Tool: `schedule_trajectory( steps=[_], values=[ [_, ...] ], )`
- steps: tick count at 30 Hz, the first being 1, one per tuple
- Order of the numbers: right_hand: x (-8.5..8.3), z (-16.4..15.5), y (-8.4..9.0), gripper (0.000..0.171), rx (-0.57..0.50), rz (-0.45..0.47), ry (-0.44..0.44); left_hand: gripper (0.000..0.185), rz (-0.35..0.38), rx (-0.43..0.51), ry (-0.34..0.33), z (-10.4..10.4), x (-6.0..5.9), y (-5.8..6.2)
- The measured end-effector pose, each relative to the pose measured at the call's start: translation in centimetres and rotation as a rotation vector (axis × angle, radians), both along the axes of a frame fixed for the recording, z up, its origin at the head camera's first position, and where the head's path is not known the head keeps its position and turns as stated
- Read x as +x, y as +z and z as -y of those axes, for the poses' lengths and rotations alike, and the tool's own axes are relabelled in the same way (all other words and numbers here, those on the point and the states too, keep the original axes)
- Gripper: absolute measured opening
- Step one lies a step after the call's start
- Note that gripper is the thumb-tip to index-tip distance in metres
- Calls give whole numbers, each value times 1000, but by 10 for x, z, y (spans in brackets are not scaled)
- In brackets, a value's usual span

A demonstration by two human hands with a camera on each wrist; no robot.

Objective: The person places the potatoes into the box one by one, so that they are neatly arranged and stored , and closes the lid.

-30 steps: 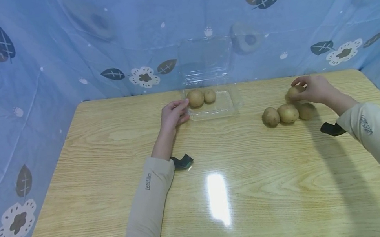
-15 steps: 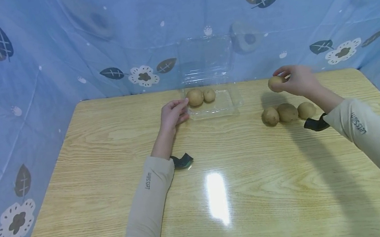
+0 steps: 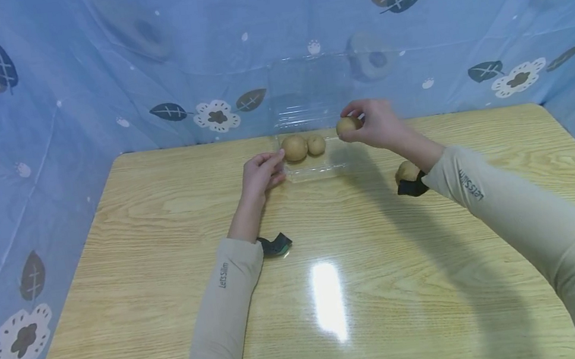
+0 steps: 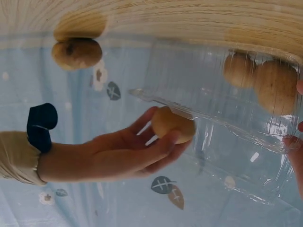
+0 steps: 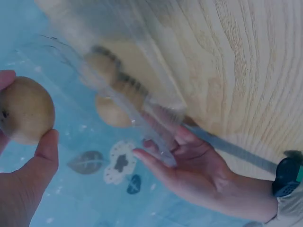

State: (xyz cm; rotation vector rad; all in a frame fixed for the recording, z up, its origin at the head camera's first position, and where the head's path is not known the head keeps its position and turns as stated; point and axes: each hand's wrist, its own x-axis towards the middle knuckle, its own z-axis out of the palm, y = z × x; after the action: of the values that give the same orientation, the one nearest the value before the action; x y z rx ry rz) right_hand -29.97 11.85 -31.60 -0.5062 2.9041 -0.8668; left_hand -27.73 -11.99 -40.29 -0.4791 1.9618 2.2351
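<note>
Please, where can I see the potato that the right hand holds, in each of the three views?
Head: held potato above centre, over the clear box's right edge.
Left wrist: centre, in the fingertips.
Right wrist: far left.
Shared landmark: clear plastic box.

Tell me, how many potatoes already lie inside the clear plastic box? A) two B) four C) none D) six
A: two potatoes sit side by side at the left end of the clear plastic box, while the right hand holds a third potato above it.
</note>
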Motion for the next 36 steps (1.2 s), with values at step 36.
schedule_trajectory(
  steps=[36],
  values=[
    [-21,38,-41,36,360,-119,81,19,-28,-26,-3,0,-1,2]
  ],
)
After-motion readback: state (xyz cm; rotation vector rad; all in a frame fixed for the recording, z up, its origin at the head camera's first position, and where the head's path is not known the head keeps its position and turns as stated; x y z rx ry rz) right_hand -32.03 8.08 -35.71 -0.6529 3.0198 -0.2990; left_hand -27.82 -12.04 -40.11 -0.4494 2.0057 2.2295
